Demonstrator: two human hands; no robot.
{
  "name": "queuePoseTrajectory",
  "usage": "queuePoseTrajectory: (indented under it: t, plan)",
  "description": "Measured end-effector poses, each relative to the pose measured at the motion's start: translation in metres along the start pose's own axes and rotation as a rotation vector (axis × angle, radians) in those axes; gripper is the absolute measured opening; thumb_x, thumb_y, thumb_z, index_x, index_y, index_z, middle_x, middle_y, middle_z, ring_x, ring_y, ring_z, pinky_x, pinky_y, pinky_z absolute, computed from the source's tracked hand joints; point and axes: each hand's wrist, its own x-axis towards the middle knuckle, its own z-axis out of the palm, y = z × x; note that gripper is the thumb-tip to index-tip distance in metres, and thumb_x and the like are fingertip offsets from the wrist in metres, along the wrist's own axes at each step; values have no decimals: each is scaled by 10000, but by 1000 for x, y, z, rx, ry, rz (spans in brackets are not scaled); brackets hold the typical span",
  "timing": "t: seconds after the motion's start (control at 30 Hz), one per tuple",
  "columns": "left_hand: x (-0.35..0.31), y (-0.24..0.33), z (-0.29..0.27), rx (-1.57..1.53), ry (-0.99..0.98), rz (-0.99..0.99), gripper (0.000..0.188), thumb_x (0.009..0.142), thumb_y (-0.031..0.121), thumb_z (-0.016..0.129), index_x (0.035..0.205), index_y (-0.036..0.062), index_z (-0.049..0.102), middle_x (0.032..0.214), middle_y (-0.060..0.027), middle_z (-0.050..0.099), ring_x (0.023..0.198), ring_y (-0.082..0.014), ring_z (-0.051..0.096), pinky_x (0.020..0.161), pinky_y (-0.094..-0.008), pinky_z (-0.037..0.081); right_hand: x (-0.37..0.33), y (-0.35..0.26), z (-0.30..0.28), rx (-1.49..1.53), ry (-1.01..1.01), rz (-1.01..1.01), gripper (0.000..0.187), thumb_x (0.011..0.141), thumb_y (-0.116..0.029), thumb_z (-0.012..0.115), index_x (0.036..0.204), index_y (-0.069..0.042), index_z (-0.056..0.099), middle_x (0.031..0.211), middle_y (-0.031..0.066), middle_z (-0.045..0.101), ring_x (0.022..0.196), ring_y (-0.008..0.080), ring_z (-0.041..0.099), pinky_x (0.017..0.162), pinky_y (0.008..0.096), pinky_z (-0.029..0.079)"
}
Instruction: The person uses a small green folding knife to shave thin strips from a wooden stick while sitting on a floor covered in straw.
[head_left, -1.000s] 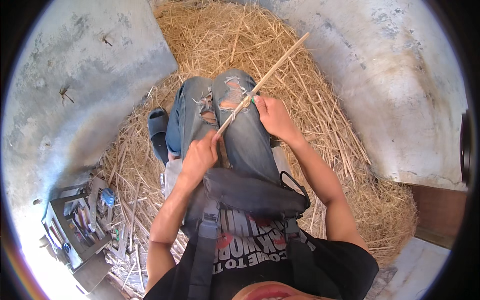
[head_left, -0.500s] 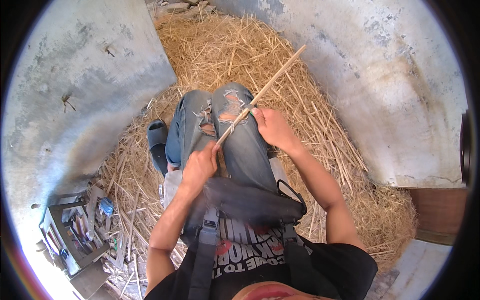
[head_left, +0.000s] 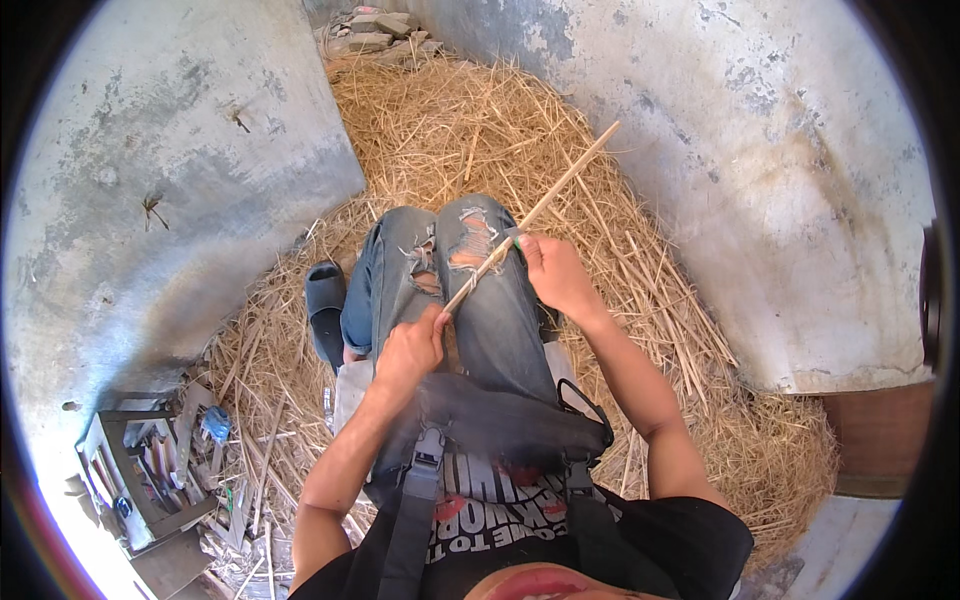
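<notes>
A long pale bamboo stick [head_left: 560, 185] slants from my lap up to the right, over my knees in torn blue jeans [head_left: 470, 290]. My left hand [head_left: 410, 350] is closed around the stick's near end above my left thigh. My right hand [head_left: 555, 278] holds a small blade against the stick's middle, over the right knee. The blade itself is mostly hidden by the fingers.
Straw [head_left: 450, 130] covers the ground between grey concrete walls [head_left: 170, 170]. A dark sandal [head_left: 325, 305] is on my left foot. A tray of hand tools [head_left: 140, 470] lies at the lower left. Stone rubble [head_left: 370, 35] sits at the far end.
My right hand has slid back along the stick toward my body, and the stick's far tip has swung a little rightward. My left hand keeps its grip.
</notes>
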Motion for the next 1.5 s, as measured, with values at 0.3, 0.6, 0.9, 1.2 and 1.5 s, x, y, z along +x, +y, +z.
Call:
queuePoseTrajectory:
  t: [0.3,0.6,0.9,1.2,1.5]
  plan:
    - [-1,-4,2,-25,10,38,216,1075,307,485,1059,127,604,713,-294,645,722,-547,630,642,-639,494,7,32,-3,548,-508,378,561,1096,-392,467,728,14,583,592,87,540,560,209,543,582,412,427]
    - [-1,2,-1,-1,-25,-13,220,1074,295,490,1048,128,630,758,-285,665,761,-527,645,687,-618,510,-7,26,10,152,-154,7,542,1088,-403,490,819,48,624,606,156,554,550,249,542,565,389,445]
    - [1,-11,8,-51,57,102,214,1068,289,506,1015,120,627,737,-251,670,710,-509,648,605,-604,510,-1,12,-8,668,-208,189,560,1031,-526,577,732,-53,551,581,-64,416,467,65,362,425,255,275]
    - [-5,0,8,130,154,168,166,1063,300,518,1056,147,583,695,-202,665,646,-465,653,559,-586,502,-6,-25,9,22,175,-59,469,881,-413,804,722,-4,640,592,152,559,520,301,495,533,403,416]
    - [-3,-3,10,138,107,153,160,1068,272,508,1073,145,605,727,-210,677,671,-466,665,562,-586,508,-3,-13,7,19,99,-158,350,899,-323,772,779,-14,661,631,169,581,589,364,546,571,438,431]
